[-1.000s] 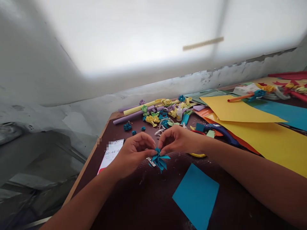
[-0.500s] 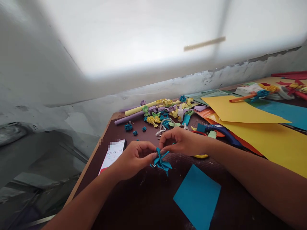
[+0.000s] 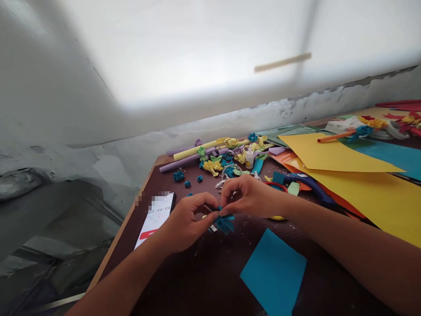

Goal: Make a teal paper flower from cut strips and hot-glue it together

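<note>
My left hand point(image 3: 186, 221) and my right hand point(image 3: 248, 197) meet over the dark brown table point(image 3: 204, 281). Both pinch a small teal paper flower point(image 3: 224, 223) with fringed strips, held just above the tabletop between the fingertips. A flat teal paper square point(image 3: 274, 274) lies on the table in front of my right forearm. Small teal paper buds point(image 3: 179, 175) sit farther back.
A phone point(image 3: 155, 216) showing a timer lies at the left edge. Rolled paper stems and paper flowers point(image 3: 226, 151) crowd the back, with a small glue bottle point(image 3: 249, 157). Blue scissors point(image 3: 309, 184) and large yellow sheets point(image 3: 365, 184) lie right. The wall rises behind.
The teal flower's strips, spread out earlier, are now gathered tighter between my fingertips. Both hands stay together and have barely shifted.
</note>
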`<state>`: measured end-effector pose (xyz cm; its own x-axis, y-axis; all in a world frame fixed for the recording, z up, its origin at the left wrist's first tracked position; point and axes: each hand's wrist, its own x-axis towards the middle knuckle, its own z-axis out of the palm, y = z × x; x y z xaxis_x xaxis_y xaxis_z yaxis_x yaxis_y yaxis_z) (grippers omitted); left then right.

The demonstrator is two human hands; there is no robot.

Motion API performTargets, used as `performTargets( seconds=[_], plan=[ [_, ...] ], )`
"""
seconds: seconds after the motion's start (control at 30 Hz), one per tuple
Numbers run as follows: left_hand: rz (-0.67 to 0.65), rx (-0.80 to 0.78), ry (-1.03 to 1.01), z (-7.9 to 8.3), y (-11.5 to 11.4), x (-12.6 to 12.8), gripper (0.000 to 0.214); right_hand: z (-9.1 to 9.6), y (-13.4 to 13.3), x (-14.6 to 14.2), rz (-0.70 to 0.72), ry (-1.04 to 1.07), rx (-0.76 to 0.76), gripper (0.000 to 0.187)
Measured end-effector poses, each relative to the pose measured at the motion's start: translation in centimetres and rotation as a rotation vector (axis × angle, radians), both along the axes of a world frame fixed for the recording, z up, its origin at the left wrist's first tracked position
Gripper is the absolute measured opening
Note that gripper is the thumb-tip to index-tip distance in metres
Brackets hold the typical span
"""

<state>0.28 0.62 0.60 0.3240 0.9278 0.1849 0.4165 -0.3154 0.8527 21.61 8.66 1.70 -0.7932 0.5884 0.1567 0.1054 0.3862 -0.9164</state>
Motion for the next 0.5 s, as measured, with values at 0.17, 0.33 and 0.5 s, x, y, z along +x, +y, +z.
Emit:
performTargets(
  seconds=[0.17, 0.33, 0.5],
  plan=[
    [0.083, 0.012, -0.018, -0.42, 0.07, 0.32, 0.011, 0.32, -0.24, 0.21, -0.065, -0.028, 0.073, 0.017],
    [0.060, 0.038, -0.063, -0.57, 0.03, 0.40, 0.006, 0.57, -0.35, 0.49, -0.030, -0.032, 0.206, 0.014],
    [0.047, 0.051, -0.108, -0.58, -0.30, 0.51, 0.007, 0.88, -0.65, 0.51, 0.005, 0.008, 0.216, 0.010]
  ],
)
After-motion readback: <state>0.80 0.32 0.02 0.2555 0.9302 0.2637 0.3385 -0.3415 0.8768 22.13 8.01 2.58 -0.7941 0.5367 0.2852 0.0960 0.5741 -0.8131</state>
